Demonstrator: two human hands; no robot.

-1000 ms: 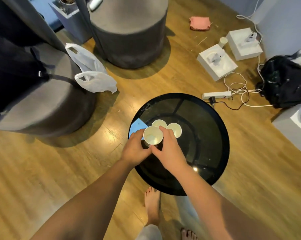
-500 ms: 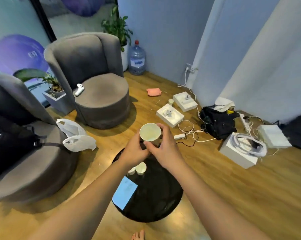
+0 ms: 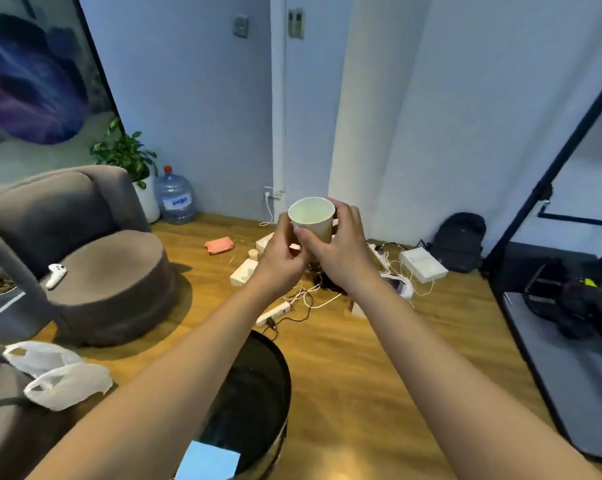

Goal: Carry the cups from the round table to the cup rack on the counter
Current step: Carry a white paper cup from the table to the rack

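Both hands, left hand (image 3: 281,256) and right hand (image 3: 341,249), grip the cup (image 3: 312,218).

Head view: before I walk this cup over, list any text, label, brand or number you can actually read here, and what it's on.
Nothing here reads clearly.
Water jug: blue label with print, too blurred to read.
Paper cup, held by both hands: no print visible on the side shown.
Blue paper on the round table: blank as far as it shows.
Wall poster: abstract picture, no legible words.
Wall panels: too small to tell.
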